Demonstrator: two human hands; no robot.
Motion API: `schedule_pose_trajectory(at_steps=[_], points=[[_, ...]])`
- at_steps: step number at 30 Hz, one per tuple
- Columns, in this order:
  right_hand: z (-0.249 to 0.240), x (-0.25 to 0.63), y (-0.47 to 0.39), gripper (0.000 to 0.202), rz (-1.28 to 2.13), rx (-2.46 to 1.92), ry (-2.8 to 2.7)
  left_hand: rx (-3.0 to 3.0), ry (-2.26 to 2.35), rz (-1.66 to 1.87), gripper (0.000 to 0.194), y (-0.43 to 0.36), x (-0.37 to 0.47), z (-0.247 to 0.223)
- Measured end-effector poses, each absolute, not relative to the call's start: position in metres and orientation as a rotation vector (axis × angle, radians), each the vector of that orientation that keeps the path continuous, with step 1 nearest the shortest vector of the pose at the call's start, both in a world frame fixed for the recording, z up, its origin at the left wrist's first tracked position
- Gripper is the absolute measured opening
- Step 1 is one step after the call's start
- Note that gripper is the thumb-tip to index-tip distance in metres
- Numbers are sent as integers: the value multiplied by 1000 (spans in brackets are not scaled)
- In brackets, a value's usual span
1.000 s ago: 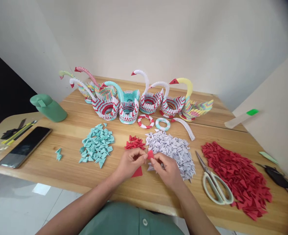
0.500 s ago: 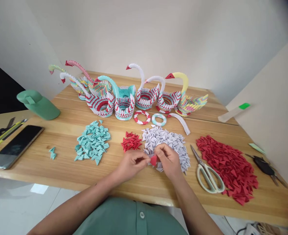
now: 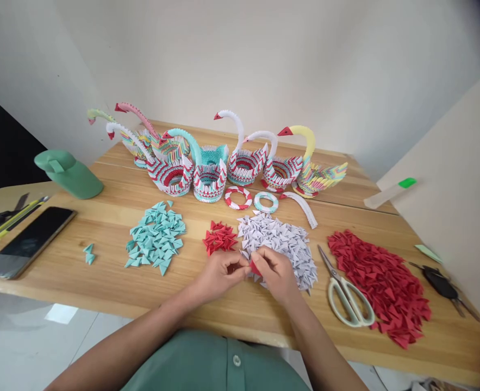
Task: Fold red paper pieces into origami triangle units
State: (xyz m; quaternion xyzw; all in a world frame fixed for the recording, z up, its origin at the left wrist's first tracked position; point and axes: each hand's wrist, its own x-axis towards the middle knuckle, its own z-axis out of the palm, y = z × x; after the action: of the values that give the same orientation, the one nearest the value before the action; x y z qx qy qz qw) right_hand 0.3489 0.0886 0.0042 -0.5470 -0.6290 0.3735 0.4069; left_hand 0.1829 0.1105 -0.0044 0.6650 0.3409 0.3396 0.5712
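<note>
A small red folded paper triangle [image 3: 255, 269] is between my two hands, just in front of the pile of pale lilac-white paper triangles [image 3: 278, 239]. My left hand [image 3: 221, 276] is closed in a pinch at the piece's left side. On the other side, the thumb and fingers of my right hand [image 3: 277, 274] pinch it and cover much of it. Whether a second piece is in the left fingertips cannot be made out. A small heap of red paper triangles [image 3: 219, 238] lies just beyond my left hand.
Turquoise triangles [image 3: 156, 236] lie left; scissors [image 3: 348, 296] and a large red pile [image 3: 380, 279] lie right. Several paper swans [image 3: 209, 182] stand behind two paper rings [image 3: 238, 198] and a curved white neck piece [image 3: 303, 209]. A phone [image 3: 30, 241] and green bottle [image 3: 68, 174] are far left.
My right hand has moved slightly left, closer to my left hand, and its fingers now cover more of the red paper triangle. The view has shifted a little.
</note>
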Motion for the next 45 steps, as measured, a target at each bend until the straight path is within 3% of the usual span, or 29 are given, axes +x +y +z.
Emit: schedule_pose_trajectory(at_steps=[6,10,15,21,30,38,45], points=[[1,356,90,35,998,-1222,-1381,1361,814,872,25,114,180,-2],[-1,352,90,20,1080,-1252,-1472,1299,822,945,29,117,179,-3],[1,349,91,6,762,-1306,-1590,1245,785,868,40,119,179,-1],[-1,349,92,21,519,-1174,-1772,1029,784,704,44,121,178,-1],[4,353,88,24,958,-1334,-1538,1006,802,802,41,120,177,-2],[7,345,86,31,861,-1366,-1686,1203,819,887,36,116,182,0],[-1,349,90,37,1277,-1207,-1354,986,725,784,37,119,176,2]])
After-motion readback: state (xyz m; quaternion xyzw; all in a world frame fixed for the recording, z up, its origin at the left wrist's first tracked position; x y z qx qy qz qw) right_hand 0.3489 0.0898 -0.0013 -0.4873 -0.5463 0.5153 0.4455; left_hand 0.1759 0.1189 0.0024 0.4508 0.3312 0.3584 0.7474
